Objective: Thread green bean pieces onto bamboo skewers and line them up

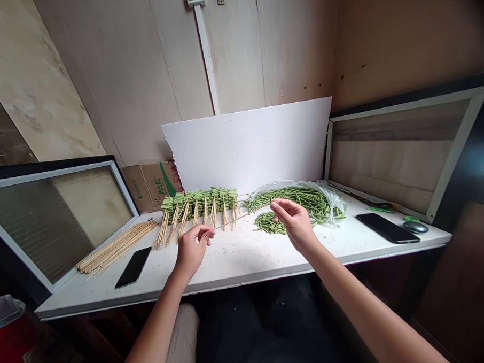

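Observation:
A thin wooden skewer spans the gap between my hands above the white table. My left hand pinches its left end. At the other end, my right hand has its fingers closed near the tip, by a small green bean piece. Behind my left hand lie several rows of skewered green bean pieces, their bare sticks pointing forward. Cut bean pieces form a small pile left of my right hand. Long green beans in a clear plastic bag lie behind it.
Loose skewers and a black phone lie at the left. Another phone and a grey mouse-like object rest at the right. A white board and a cardboard box stand behind. The table's front edge is near.

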`<state>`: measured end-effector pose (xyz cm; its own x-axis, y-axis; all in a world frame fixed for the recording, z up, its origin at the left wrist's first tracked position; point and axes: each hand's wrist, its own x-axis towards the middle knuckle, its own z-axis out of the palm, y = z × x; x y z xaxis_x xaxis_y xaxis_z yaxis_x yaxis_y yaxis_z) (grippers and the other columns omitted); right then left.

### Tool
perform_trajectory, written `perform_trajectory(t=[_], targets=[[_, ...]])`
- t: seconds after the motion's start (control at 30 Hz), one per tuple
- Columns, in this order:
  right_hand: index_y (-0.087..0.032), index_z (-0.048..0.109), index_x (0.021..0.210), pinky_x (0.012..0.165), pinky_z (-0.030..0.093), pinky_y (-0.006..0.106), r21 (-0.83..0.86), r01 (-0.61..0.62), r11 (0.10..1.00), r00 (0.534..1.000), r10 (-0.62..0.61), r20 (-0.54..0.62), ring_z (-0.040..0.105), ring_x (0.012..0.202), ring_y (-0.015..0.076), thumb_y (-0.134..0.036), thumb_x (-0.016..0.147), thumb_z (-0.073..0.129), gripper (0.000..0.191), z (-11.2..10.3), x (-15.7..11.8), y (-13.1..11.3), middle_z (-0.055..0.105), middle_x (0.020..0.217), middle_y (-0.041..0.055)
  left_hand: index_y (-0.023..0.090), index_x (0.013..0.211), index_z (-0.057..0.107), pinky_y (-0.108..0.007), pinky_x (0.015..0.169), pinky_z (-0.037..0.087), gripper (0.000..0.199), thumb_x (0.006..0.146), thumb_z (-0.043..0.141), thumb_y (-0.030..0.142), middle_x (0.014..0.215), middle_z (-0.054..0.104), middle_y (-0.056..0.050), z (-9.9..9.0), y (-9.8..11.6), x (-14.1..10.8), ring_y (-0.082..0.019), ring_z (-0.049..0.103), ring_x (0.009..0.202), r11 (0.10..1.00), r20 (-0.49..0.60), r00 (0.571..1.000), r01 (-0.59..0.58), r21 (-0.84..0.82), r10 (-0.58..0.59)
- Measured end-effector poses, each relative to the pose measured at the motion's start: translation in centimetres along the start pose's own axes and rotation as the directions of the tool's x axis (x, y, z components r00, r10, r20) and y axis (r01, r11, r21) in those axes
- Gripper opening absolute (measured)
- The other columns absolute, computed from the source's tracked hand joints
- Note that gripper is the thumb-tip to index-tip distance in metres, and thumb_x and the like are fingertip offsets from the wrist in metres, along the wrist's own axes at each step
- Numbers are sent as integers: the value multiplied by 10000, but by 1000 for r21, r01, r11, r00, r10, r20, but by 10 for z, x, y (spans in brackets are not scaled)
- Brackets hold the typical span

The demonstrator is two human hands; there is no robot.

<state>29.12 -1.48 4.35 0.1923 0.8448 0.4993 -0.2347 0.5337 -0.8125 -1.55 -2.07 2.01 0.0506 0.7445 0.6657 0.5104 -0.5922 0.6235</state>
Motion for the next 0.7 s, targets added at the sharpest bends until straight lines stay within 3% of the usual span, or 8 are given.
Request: perform_trajectory(t=[0.3,0.53,0.7], targets=[[-243,795,898,640,485,308,-22,44,999,998,-43,34,541,652,135,-477,740,899,300,8,-7,-2,699,894,33,188,844,706,-246,614,458,224,971,521,200,633,650,3,7,-9,-4,-143,598,587,990,49,996,-73,120,68],[-248,792,871,636,473,299,-10,65,998,995,-64,76,558,694,144,-451,766,886,247,13,-12,-3,675,873,29,191,772,656,-235,614,459,238,870,463,91,679,653,-10,11,-15,-5,-144,602,619,998,89,996,-25,50,21],[-232,774,808,611,498,298,-62,85,994,984,-74,162,622,783,185,-478,783,863,263,20,-16,4,707,946,66,185,776,637,-241,644,456,213,860,456,111,752,656,-27,20,-6,-10,-151,608,689,1000,216,976,5,-17,-1]])
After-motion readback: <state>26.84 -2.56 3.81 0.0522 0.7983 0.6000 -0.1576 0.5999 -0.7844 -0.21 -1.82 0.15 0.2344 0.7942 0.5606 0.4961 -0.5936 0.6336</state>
